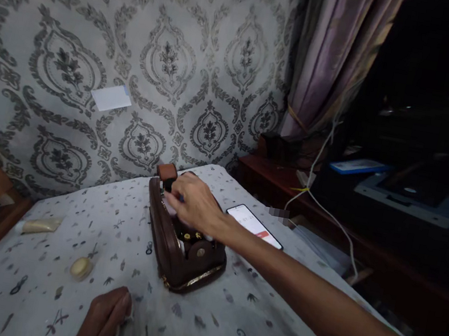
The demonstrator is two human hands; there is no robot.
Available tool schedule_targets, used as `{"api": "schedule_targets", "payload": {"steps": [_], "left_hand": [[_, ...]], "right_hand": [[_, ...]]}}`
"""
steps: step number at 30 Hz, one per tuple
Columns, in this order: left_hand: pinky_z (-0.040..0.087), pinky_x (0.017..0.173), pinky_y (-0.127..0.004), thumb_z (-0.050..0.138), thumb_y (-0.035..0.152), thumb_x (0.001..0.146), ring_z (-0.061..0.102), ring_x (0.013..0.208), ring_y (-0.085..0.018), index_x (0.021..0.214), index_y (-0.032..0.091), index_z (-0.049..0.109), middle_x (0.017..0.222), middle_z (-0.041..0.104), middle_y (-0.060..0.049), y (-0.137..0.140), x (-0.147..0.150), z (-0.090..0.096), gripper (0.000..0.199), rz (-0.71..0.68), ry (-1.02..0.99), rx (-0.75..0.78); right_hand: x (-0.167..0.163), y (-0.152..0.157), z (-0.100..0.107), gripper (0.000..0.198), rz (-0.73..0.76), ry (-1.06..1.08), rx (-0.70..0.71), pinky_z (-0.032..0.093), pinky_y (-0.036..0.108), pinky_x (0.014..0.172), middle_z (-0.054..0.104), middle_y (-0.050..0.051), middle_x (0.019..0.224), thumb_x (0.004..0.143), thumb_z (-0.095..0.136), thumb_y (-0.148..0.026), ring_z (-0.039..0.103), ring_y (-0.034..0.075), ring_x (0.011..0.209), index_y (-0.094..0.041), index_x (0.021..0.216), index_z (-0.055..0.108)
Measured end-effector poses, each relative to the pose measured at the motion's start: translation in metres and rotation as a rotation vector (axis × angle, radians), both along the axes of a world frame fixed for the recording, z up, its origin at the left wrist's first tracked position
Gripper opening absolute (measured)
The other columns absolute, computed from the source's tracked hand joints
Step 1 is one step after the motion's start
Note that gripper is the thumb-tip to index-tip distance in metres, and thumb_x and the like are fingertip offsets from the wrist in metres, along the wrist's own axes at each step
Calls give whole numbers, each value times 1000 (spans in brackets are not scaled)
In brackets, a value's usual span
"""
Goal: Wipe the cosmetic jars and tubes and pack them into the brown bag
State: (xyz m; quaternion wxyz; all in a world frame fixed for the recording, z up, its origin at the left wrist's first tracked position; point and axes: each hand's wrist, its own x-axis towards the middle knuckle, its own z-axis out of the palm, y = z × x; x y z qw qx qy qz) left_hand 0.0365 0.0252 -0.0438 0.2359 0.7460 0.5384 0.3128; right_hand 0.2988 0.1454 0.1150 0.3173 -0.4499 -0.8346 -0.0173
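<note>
An open brown zip bag (161, 244) lies on the patterned sheet. My right hand (190, 199) reaches over its far end with fingers curled down into the opening; what they pinch there is hidden. Next to those fingers a brown strap (167, 172) sticks up at the bag's far end. Inside the near part show a dark item with gold dots (187, 237) and a round brown snap tab (200, 252). My left hand (105, 315) rests closed on the sheet near the bottom edge, a whitish bit showing beside its fingers, too little to name.
Left of the bag are a small round cream-coloured container (80, 268) and a beige tube (40, 225). A lit phone (255, 227) lies to the right. Beyond the bed stands a dark red cabinet (266, 178) with a white cable (335, 219). Patterned wallpaper (198, 71) borders the back.
</note>
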Motion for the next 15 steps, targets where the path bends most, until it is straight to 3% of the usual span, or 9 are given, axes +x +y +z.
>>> {"api": "schedule_targets", "payload": {"steps": [3,6,8,12,15], "left_hand": [[40,56,-28,32,53,98,51,55,-16,61,22,44,56,50,-1,1,11,9,50,-20,-31,-19],[36,55,-27,37,54,96,47,54,-15,60,22,40,54,46,2,2,15,19,48,-38,-68,-36],[38,57,-26,40,52,94,48,57,-15,66,21,47,59,49,2,3,13,26,42,-31,-125,-38],[40,57,-24,42,43,95,50,59,-14,89,19,58,67,53,3,9,-8,43,29,114,-204,-11],[42,58,-23,41,37,94,52,60,-14,97,19,59,70,55,3,24,-40,55,26,269,-116,61]], "right_hand": [[-9,-45,-17,39,303,154,118,43,34,80,60,5,72,100,43,-29,54,19,77,-20,64,55],[-22,-84,-33,39,530,225,25,44,35,72,59,5,70,101,42,-30,53,20,73,-23,66,59],[-32,-101,-45,37,644,233,-39,45,34,67,59,5,68,100,44,-25,53,19,70,-25,68,62],[-55,-114,-77,34,750,230,-145,44,33,63,62,6,70,99,46,-21,54,19,69,-25,69,61],[-72,-113,-104,35,746,221,-209,41,31,61,59,4,66,99,46,-22,53,17,68,-22,65,54]]}}
